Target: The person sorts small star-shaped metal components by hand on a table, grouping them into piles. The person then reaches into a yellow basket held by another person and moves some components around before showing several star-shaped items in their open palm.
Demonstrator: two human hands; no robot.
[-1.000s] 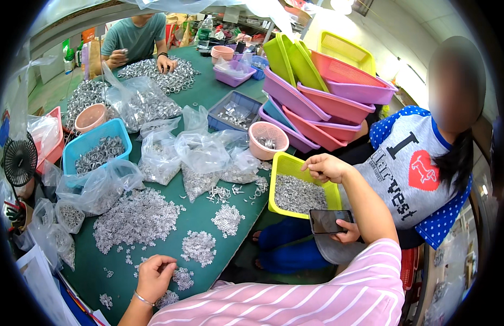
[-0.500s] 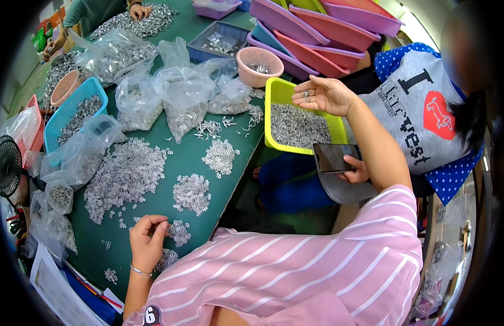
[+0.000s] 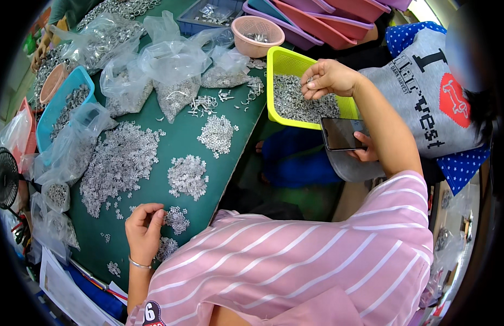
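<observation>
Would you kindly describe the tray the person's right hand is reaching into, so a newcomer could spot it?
Start at the green table; off its right edge sits a yellow-green tray of small metal parts, under the right hand. Neighbouring trays are pink, purple or blue.

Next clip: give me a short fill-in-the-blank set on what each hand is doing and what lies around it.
1. The right hand reaches into a ____ basket of small silvery metal parts.
2. The left hand rests on the ____ table top, pinching at a small pile of metal parts.
3. Beyond the basket stands a round ____ bowl with a few parts in it.
4. Under the right forearm, another person's hand holds a dark ____.

Missing words: yellow; green; pink; phone
</observation>
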